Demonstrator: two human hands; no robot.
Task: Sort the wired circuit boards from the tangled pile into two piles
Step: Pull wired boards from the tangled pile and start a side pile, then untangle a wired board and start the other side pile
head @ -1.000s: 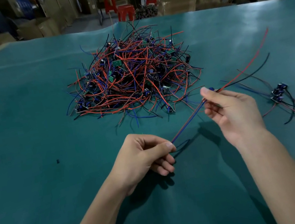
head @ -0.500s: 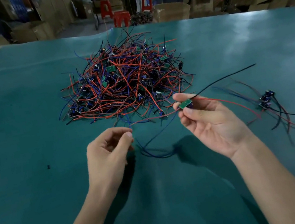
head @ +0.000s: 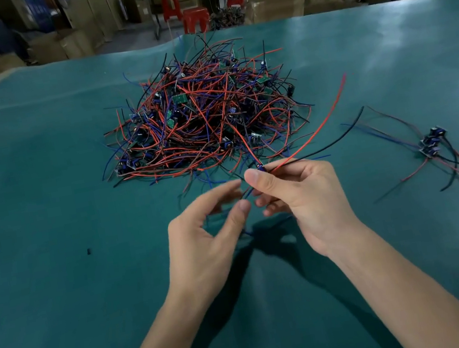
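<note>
While my right hand pinches one wired circuit board between thumb and fingers, just near of the tangled pile, its red lead and black lead fan out to the right over the green table. My left hand sits just beside it, loosely curled with thumb and forefinger apart; it is blurred, and I cannot tell whether it has hold of the blue wires hanging below the board. The sorted cluster lies well apart at the right. I judge the main risk is snagging: the free leads run close to the pile's near fringe, so carrying the board right could drag neighbours out. A light pinch on so small a board could also slip if a wire catches, and dropping it back would retangle it. Laid carelessly, its leads could knot into the cluster.
</note>
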